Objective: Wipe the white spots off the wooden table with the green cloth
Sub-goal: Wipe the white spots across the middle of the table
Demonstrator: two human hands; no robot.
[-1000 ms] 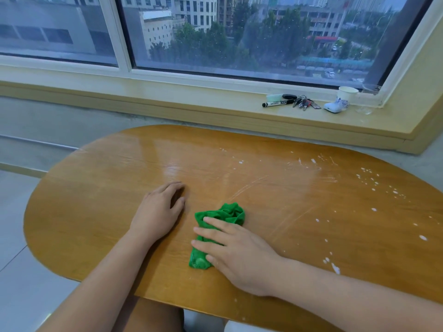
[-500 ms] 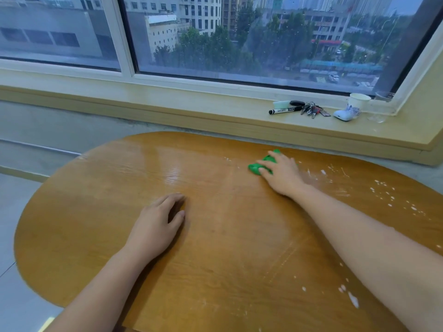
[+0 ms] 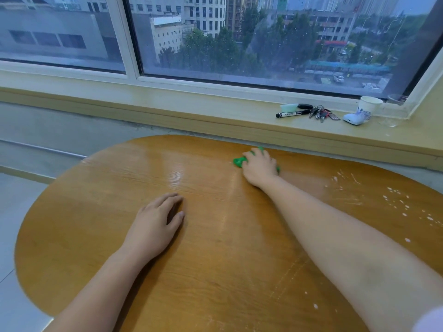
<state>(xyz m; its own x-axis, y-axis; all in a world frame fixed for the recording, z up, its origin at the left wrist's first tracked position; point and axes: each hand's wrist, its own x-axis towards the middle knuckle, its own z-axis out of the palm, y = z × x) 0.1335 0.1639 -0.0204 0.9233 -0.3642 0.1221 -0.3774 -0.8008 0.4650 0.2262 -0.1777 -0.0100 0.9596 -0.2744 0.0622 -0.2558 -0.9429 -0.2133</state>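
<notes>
The oval wooden table (image 3: 215, 271) fills the lower view. My right hand (image 3: 260, 167) is stretched to the table's far edge and presses the green cloth (image 3: 238, 161) down; only the cloth's left end and a bit on the right show past my fingers. My left hand (image 3: 155, 226) lies flat on the wood nearer me, fingers loosely together, holding nothing. White spots (image 3: 395, 204) are scattered over the right side of the table, with a few more (image 3: 316, 306) near the front by my right forearm.
Behind the table a window sill (image 3: 191, 106) carries a black marker (image 3: 291, 113), a bunch of keys (image 3: 321, 113), a paper cup (image 3: 369, 107) and a small white object (image 3: 353, 118). Grey floor (image 3: 14, 200) lies to the left.
My right hand has swept the cloth from the near middle of the table out to the far edge, then shifted it slightly left. My left hand stays in place.
</notes>
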